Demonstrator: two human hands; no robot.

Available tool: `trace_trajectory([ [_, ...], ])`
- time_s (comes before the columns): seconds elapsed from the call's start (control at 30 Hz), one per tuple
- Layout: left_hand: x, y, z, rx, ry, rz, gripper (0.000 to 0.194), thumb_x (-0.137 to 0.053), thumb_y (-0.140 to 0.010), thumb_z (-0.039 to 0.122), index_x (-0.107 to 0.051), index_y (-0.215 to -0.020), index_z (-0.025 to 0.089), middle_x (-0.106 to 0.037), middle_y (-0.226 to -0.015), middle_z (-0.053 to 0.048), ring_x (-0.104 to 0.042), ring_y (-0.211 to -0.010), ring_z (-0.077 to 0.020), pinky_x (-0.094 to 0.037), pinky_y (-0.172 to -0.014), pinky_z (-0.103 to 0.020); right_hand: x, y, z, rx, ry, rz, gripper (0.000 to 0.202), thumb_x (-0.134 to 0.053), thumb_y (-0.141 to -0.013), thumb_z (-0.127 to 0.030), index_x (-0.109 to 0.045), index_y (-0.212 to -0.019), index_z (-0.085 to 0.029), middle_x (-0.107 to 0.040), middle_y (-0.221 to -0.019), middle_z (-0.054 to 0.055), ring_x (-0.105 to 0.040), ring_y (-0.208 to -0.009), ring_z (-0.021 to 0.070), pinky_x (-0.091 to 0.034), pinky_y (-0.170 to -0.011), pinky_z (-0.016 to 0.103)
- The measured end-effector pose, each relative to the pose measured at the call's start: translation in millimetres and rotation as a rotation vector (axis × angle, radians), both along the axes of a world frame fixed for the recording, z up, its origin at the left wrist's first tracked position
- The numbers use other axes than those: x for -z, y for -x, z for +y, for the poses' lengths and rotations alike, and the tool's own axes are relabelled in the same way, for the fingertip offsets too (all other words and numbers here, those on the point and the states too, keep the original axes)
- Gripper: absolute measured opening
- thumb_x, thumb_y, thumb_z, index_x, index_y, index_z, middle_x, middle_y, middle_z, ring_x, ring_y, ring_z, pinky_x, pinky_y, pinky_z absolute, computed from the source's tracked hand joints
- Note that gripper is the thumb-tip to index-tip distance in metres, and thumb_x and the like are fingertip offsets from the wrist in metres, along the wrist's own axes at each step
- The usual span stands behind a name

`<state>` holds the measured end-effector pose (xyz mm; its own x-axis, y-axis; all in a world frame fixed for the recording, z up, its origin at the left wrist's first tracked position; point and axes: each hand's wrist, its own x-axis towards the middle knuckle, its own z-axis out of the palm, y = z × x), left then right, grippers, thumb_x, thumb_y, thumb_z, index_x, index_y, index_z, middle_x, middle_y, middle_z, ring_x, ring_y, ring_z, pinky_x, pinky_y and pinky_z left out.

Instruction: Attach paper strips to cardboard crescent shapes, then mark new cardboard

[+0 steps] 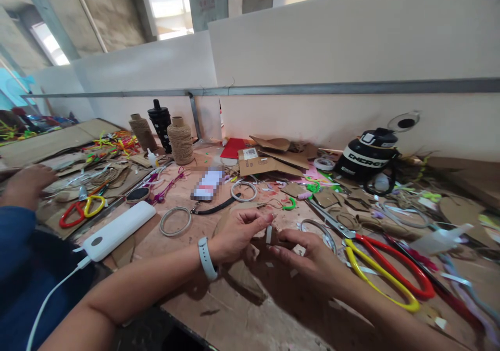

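Note:
My left hand [237,235], with a pale watch band on its wrist, pinches a small brown cardboard piece [261,243] from the left. Fingers of my right hand [307,252] are closed on its other side. A short white strip [269,235], perhaps tape, stands up on the piece between the two hands. My fingers hide much of the cardboard's shape. Below my left hand a larger curved cardboard piece [242,283] lies on the table [219,320]. Scissors with red and yellow handles [375,260] rest to the right of my right hand.
Tape rolls [175,222], a phone [207,184] and a white power bank [119,231] lie around my hands. Behind stand twine spools [181,141] and a black bottle [365,155]. Cardboard scraps [273,161] litter the back. At left are another person's hand [29,187] and second scissors [82,210].

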<state>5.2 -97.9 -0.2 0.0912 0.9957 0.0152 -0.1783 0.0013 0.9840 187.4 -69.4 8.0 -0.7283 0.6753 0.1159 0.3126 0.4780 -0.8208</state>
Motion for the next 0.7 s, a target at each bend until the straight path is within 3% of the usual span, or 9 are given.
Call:
trace_trajectory([
  [0.17,-3.2,-1.9,-2.6,-0.034,-0.036,0.087,0.046,-0.067,-0.073,0.058,-0.055,-0.065,0.015,-0.046,-0.056,0.006,-0.039,-0.052,-0.0058,-0.032,-0.053,-0.020,2.6,2.3,-5.3,0.000,0.050,0.016,0.030,-0.057,-0.087,-0.045,-0.068,-0.079,-0.019,-0.065,-0.073,0.002,-0.057,-0.068,0.0164,-0.042,-0.059,0.025],
  [0.33,-3.9,-2.7,-1.1,-0.055,-0.056,0.077,0.051,-0.059,-0.075,0.064,-0.058,-0.066,0.014,-0.051,-0.061,0.003,-0.044,-0.057,-0.0081,-0.035,-0.057,-0.022,1.1,1.8,-5.2,0.020,0.089,0.042,0.030,-0.058,-0.086,-0.046,-0.067,-0.076,-0.019,-0.063,-0.070,0.000,-0.055,-0.066,0.0154,-0.043,-0.060,0.025],
  [0.5,-5.6,-0.8,-3.4,-0.013,-0.079,0.107,0.043,-0.071,-0.070,0.054,-0.058,-0.068,0.014,-0.053,-0.065,0.002,-0.044,-0.059,-0.0077,-0.035,-0.058,-0.021,1.6,2.0,-5.2,0.015,0.072,0.030,0.026,-0.059,-0.086,-0.043,-0.070,-0.083,-0.019,-0.067,-0.075,0.002,-0.058,-0.070,0.0170,-0.044,-0.061,0.025],
  [0.7,-3.8,-3.0,-5.4,-0.035,-0.081,0.142,0.041,-0.070,-0.072,0.053,-0.057,-0.065,0.014,-0.051,-0.063,0.003,-0.043,-0.059,-0.0079,-0.034,-0.059,-0.022,1.5,6.1,-9.5,0.019,0.040,0.041,0.026,-0.057,-0.086,-0.041,-0.070,-0.086,-0.019,-0.070,-0.080,0.003,-0.062,-0.074,0.0190,-0.048,-0.066,0.027],
])
